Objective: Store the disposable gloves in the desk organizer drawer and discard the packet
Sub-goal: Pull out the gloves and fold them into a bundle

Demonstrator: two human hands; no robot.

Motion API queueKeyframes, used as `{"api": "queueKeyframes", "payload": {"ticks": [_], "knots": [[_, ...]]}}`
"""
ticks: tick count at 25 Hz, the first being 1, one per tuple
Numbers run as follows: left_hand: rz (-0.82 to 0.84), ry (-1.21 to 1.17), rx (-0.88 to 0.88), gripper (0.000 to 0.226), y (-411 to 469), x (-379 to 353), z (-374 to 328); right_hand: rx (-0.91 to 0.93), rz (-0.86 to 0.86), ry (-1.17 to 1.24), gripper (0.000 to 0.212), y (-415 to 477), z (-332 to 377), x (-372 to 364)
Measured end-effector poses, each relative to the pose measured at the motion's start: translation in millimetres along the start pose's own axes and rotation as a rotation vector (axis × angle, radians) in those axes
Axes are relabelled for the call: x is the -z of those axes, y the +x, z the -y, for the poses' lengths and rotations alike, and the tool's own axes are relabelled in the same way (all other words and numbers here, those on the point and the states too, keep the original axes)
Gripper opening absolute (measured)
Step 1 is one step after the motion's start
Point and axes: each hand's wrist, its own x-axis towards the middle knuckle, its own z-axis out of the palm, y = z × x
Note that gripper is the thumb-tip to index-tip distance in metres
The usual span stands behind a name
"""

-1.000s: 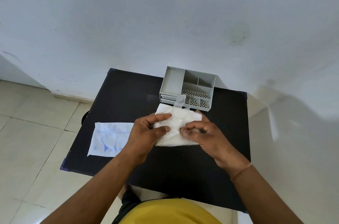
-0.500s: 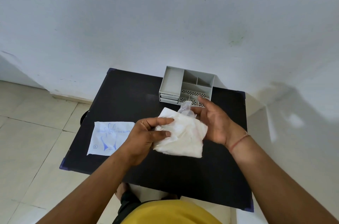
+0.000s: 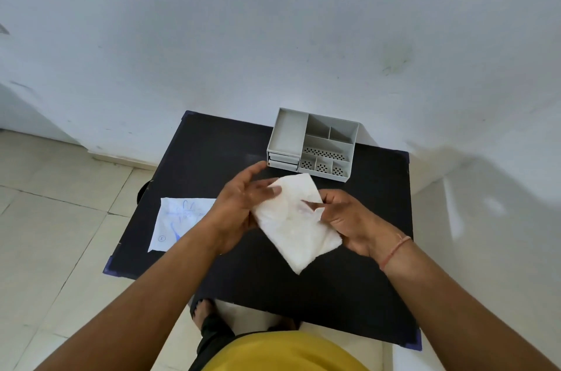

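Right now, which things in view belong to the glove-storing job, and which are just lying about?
Part of the job:
- white folded bundle, held between left hand and right hand; likely the gloves' inner wrap
- printed packet, flat on the table's left edge
- grey desk organizer, drawers shut

Just there:
- black table
- wall
- tiled floor

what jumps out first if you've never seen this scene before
The white folded bundle of gloves draws the eye first, held above the middle of the black table between the left hand and the right hand. Behind it stands the grey plastic desk organizer, drawers shut; the printed white packet lies flat at the table's left edge.
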Motion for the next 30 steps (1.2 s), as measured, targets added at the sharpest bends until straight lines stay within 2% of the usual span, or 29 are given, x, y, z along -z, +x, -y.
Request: {"api": "queueKeyframes", "payload": {"ticks": [2,4,6,8,12,15,18,21,23,26,28,30], "knots": [[0.088,-0.116,0.121,0.046,-3.7,-7.3,3.0,0.048,-0.131,0.156,0.026,-2.4,-8.3,-10.0],[0.145,-0.081,0.192,0.046,-7.4,-16.5,15.7,0.094,-0.256,0.175,0.020,-3.1,-14.7,-19.9],[0.064,-0.028,0.163,0.040,-5.4,-24.9,27.3,0.130,-0.322,0.131,0.019,-6.6,-18.0,-20.2],[0.017,-0.015,0.139,0.041,-1.9,-29.5,32.7,0.146,-0.260,0.179,0.032,-13.9,-19.2,-11.0],[0.001,-0.030,0.134,0.043,3.4,-35.0,29.3,0.073,-0.050,0.601,0.054,-21.9,-29.8,10.0],[0.025,0.033,0.116,0.050,5.5,-40.1,33.7,0.052,0.035,0.761,0.047,-16.9,-34.9,0.9],[0.034,0.174,0.068,0.054,6.2,-40.9,36.2,0.115,-0.111,0.625,0.036,-3.2,-35.6,-15.9],[0.085,0.132,0.106,0.051,6.2,-33.7,27.1,0.115,-0.264,0.499,0.034,8.7,-35.7,-25.1],[0.101,0.074,0.150,0.044,9.5,-30.4,21.6,0.136,-0.276,0.427,0.035,10.7,-33.1,-25.4],[-0.024,0.107,0.109,0.030,23.5,-26.7,19.2,0.154,-0.287,0.294,0.031,15.8,-24.2,-29.8],[-0.039,0.134,0.053,0.025,35.5,-19.3,18.4,0.137,-0.252,0.407,0.032,20.8,-17.1,-30.7],[-0.004,0.119,0.022,0.025,44.8,-11.3,15.3,0.092,-0.196,0.734,0.053,27.5,-14.6,-24.8]]}}
